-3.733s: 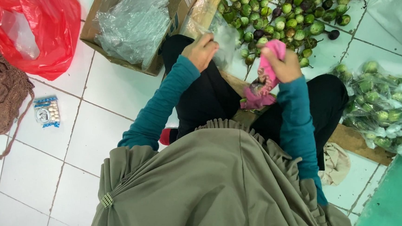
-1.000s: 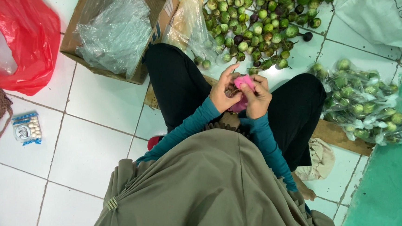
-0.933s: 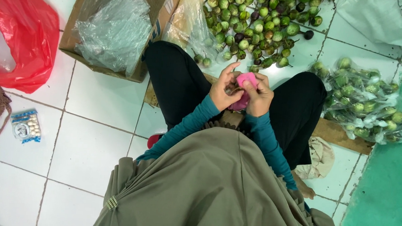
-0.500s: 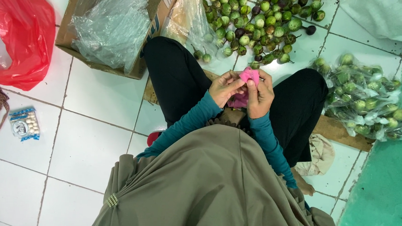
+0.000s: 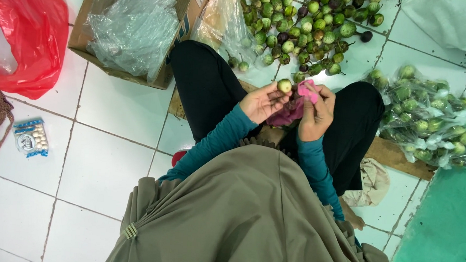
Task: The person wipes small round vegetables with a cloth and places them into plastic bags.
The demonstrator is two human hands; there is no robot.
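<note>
Left hand fingertips pinch a small eggplant beside the pink cloth.

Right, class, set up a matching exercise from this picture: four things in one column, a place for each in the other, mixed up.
Things:
1. small green fruit
2. pink cloth
3. red bag
4. cardboard box

Places:
A. top left corner of the floor
B. in the left hand
C. in the right hand
D. beside the person's left leg, holding clear plastic

Pairs: 1-B, 2-C, 3-A, 4-D
</note>
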